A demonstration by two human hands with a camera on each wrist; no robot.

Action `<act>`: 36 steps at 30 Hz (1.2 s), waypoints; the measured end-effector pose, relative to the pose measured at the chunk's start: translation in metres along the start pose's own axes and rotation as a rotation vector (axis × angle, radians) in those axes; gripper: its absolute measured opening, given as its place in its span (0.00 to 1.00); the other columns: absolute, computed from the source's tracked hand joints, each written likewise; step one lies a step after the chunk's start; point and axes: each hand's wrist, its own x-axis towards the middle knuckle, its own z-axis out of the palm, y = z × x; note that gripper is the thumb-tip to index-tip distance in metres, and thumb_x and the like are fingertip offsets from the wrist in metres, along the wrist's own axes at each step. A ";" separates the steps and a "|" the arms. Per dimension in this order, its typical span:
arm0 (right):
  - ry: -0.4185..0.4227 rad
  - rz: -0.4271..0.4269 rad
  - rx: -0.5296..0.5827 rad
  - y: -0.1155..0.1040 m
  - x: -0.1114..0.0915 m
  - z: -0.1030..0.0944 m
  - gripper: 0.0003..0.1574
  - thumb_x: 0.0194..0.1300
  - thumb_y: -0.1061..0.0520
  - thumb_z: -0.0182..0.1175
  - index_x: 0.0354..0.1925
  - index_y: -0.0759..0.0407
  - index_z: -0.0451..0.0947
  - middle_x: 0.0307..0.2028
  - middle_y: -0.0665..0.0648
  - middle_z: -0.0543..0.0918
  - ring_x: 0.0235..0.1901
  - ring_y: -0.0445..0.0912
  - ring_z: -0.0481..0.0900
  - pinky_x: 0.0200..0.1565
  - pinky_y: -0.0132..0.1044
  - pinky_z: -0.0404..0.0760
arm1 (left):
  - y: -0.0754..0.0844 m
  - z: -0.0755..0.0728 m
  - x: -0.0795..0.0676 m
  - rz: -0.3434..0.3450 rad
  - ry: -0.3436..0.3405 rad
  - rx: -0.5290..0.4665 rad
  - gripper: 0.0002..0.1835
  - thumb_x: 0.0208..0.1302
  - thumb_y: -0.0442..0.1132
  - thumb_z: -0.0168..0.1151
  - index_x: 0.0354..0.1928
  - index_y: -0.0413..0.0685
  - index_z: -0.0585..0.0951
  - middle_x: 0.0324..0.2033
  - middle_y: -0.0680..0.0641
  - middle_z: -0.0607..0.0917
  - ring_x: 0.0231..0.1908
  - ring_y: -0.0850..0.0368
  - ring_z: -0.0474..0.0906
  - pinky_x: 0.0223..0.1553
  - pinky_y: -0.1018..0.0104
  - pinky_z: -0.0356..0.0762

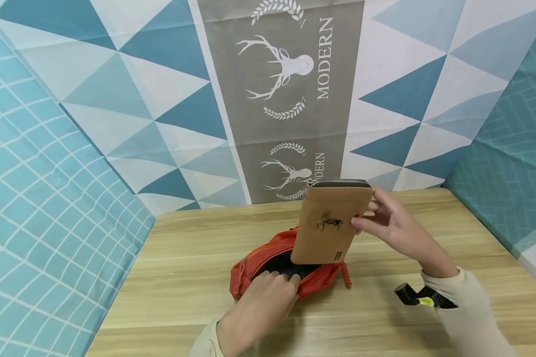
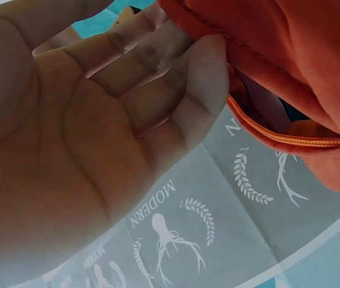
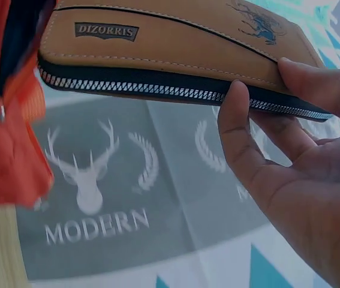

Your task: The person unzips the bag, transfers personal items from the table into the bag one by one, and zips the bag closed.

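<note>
A tan zip-around wallet (image 1: 329, 243) with a dark horse print is held up, tilted, over a red fabric pouch (image 1: 319, 283). My right hand (image 1: 395, 230) pinches the wallet by its right edge, between thumb and fingers. The right wrist view shows the closed metal zipper (image 3: 152, 89) and a label (image 3: 107, 31) reading DIZORRIS. On the tabletop the pouch lies with its dark mouth unzipped. My left hand (image 1: 263, 305) holds the pouch's near rim, its fingers (image 2: 208, 75) bent over the edge. The wallet's lower end covers part of the opening.
Everything rests on a light wood-grain table (image 1: 174, 282). A patterned cloth backdrop (image 1: 290, 119) with deer heads stands behind, with a blue tiled side panel (image 1: 40, 198) at left and a teal one (image 1: 513, 163) at right. A red braided pull (image 1: 346, 275) hangs off the pouch's right end.
</note>
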 end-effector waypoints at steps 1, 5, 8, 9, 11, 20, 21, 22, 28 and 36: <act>-0.006 0.007 0.011 -0.001 0.000 0.005 0.40 0.69 0.70 0.57 0.74 0.54 0.56 0.58 0.56 0.80 0.50 0.48 0.83 0.43 0.43 0.84 | 0.000 0.000 0.000 0.001 0.006 0.000 0.08 0.66 0.44 0.64 0.31 0.53 0.78 0.17 0.55 0.75 0.17 0.61 0.70 0.19 0.69 0.62; -0.032 0.023 0.044 -0.004 0.003 0.024 0.41 0.68 0.68 0.60 0.73 0.52 0.58 0.60 0.59 0.76 0.55 0.50 0.81 0.47 0.44 0.83 | 0.001 0.001 -0.001 0.006 0.049 0.003 0.09 0.65 0.44 0.66 0.28 0.54 0.78 0.15 0.57 0.74 0.17 0.61 0.71 0.17 0.68 0.60; -0.048 0.042 0.060 -0.002 0.006 0.033 0.41 0.68 0.66 0.61 0.73 0.50 0.58 0.61 0.60 0.75 0.58 0.50 0.79 0.50 0.43 0.82 | 0.001 0.002 -0.002 0.006 0.081 0.002 0.09 0.64 0.44 0.66 0.27 0.55 0.78 0.14 0.58 0.73 0.16 0.62 0.71 0.16 0.68 0.60; -0.048 0.050 0.066 -0.001 0.007 0.035 0.41 0.68 0.66 0.61 0.73 0.49 0.58 0.61 0.60 0.74 0.58 0.50 0.78 0.50 0.43 0.82 | 0.001 0.002 -0.002 0.006 0.085 0.001 0.10 0.64 0.43 0.66 0.26 0.55 0.78 0.14 0.58 0.73 0.16 0.63 0.71 0.16 0.68 0.60; -0.043 0.065 0.071 0.002 0.008 0.037 0.42 0.69 0.65 0.61 0.74 0.47 0.57 0.62 0.59 0.74 0.59 0.49 0.78 0.50 0.43 0.82 | 0.001 0.001 -0.003 0.005 0.080 0.002 0.10 0.64 0.43 0.66 0.26 0.55 0.78 0.14 0.58 0.72 0.15 0.63 0.70 0.16 0.68 0.60; -0.055 0.130 -0.010 0.021 0.013 0.046 0.48 0.71 0.57 0.61 0.78 0.50 0.47 0.60 0.61 0.77 0.55 0.51 0.80 0.52 0.43 0.80 | 0.002 -0.001 -0.003 0.026 0.058 0.009 0.07 0.61 0.38 0.67 0.27 0.54 0.78 0.15 0.57 0.74 0.16 0.62 0.71 0.18 0.68 0.63; -0.058 0.147 -0.038 0.024 0.013 0.049 0.49 0.70 0.55 0.62 0.79 0.52 0.45 0.62 0.63 0.74 0.56 0.52 0.78 0.54 0.46 0.79 | 0.002 -0.001 -0.003 0.028 0.060 0.010 0.07 0.61 0.38 0.67 0.27 0.54 0.78 0.15 0.57 0.74 0.16 0.62 0.71 0.18 0.68 0.64; -0.064 0.157 -0.068 0.026 0.012 0.051 0.51 0.70 0.53 0.62 0.79 0.54 0.44 0.65 0.64 0.71 0.58 0.55 0.77 0.55 0.49 0.78 | 0.002 -0.002 -0.003 0.029 0.062 0.009 0.07 0.61 0.38 0.67 0.28 0.53 0.79 0.15 0.57 0.75 0.16 0.63 0.71 0.18 0.68 0.64; -0.105 0.142 -0.187 0.037 0.012 0.059 0.50 0.69 0.47 0.63 0.78 0.58 0.48 0.72 0.62 0.62 0.64 0.61 0.70 0.58 0.60 0.72 | 0.002 -0.004 -0.003 0.021 0.073 0.022 0.06 0.60 0.38 0.67 0.28 0.54 0.78 0.15 0.56 0.75 0.15 0.61 0.70 0.18 0.68 0.62; -0.154 -0.012 -0.353 0.033 0.013 0.057 0.29 0.71 0.55 0.62 0.66 0.50 0.65 0.54 0.47 0.79 0.54 0.44 0.79 0.54 0.47 0.79 | 0.001 -0.007 -0.001 0.026 0.047 -0.007 0.05 0.62 0.38 0.67 0.30 0.52 0.79 0.16 0.56 0.75 0.15 0.63 0.64 0.18 0.70 0.59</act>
